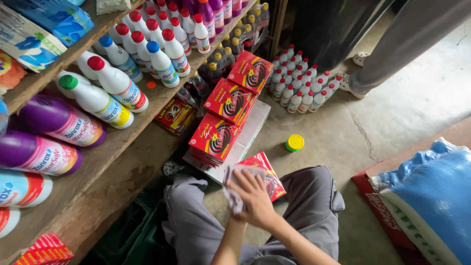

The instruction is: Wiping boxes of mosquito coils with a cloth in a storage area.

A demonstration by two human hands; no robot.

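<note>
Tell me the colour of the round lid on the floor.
The lid is yellow with a green rim, seen in the head view.

One head-worn camera looks steeply down from close above the person's lap, facing the concrete floor (392,122), with wooden shelves (122,142) at left.

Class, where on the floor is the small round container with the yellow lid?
In the head view the yellow-lidded container stands alone on the concrete floor, right of the stacked red boxes, below the cluster of small white bottles.

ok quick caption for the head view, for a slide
A hand presses a grey cloth onto a red box on the person's lap, beside stacked red boxes.
</note>
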